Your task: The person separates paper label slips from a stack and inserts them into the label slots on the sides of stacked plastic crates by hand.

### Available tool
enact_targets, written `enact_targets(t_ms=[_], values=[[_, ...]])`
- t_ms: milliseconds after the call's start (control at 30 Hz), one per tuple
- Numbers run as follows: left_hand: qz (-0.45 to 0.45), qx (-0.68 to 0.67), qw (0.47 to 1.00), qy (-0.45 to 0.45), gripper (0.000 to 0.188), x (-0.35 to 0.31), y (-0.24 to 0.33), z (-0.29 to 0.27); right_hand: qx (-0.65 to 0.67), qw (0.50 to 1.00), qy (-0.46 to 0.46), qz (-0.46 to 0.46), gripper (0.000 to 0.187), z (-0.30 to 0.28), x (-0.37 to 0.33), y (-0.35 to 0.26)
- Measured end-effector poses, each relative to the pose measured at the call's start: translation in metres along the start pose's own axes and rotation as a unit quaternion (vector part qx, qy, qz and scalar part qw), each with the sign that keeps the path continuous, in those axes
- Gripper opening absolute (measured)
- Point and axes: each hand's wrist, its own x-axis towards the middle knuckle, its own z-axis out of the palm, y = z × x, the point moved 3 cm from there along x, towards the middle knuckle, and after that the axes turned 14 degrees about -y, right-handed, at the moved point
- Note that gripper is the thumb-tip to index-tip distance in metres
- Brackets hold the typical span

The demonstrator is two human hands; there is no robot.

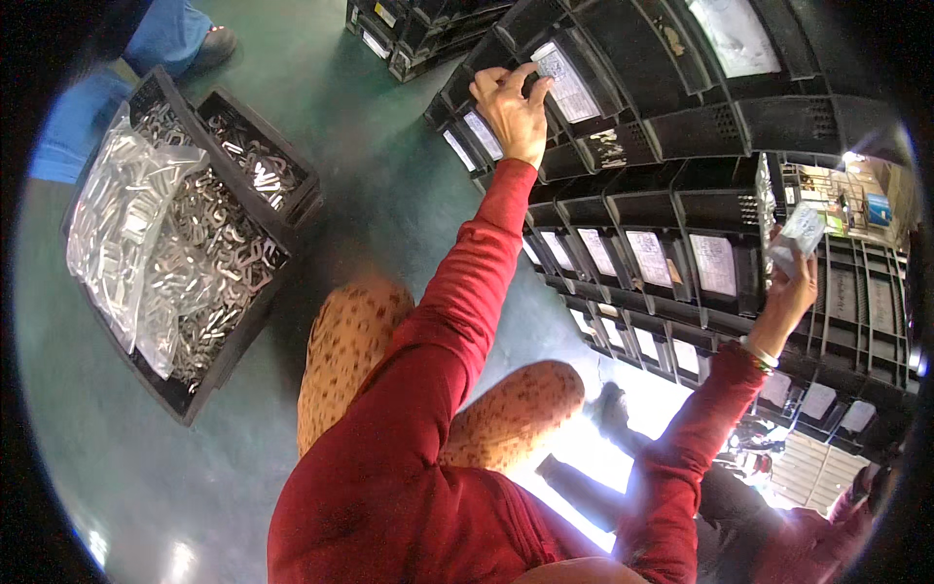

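Note:
My left hand (511, 109) reaches up to a stack of black plastic crates. Its thumb and fingertips close on the edge of a white paper label (569, 83) on the front of one crate (642, 73). Farther right, my right hand (793, 292) is raised beside the crates and pinches a whitish paper slip (800, 236) with faint writing. More labelled black crates (642, 200) are stacked beneath the one my left hand touches.
On the green floor at left, a black crate (185, 414) holds curved metal parts (219, 243) and clear plastic bags (136, 209) of similar parts. A smaller bin (309, 195) stands against it. Blue-clad legs (161, 39) are behind; another person (769, 535) is at lower right.

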Motion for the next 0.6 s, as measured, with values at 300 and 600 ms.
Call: enact_targets(t_ms=[300, 600], values=[[0.007, -0.057, 0.998, 0.013, 0.017, 0.001, -0.002, 0.008, -0.342, 0.937, 0.015, -0.072, 0.028, 0.008, -0.008, -0.020], [-0.073, 0.024, 0.997, -0.024, 0.025, -0.002, 0.003, 0.002, -0.010, 0.999, 0.031, -0.019, 0.038, 0.034, -0.035, -0.026]])
